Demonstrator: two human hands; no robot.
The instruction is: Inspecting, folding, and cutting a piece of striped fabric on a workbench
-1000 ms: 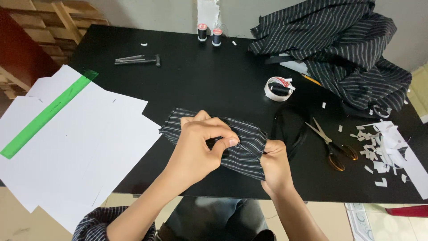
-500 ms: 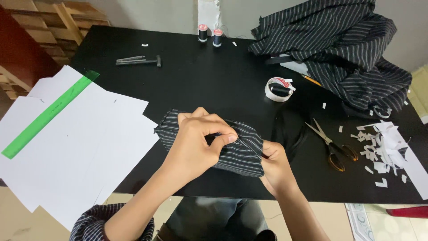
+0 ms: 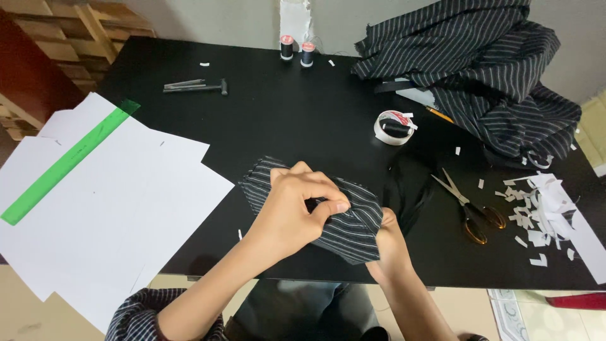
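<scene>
Head cam shows the left hand [image 3: 297, 211] pinching a fold of the striped fabric piece [image 3: 344, 221] at the counter's [image 3: 284, 126] near edge while the right hand [image 3: 388, 243] grips its right end, so honestly the fold could slip if either pinch loosens.

A single head-worn view was provided; the black table [image 3: 303, 120] was seen steeply from above, at close range, facing the wall.
</scene>
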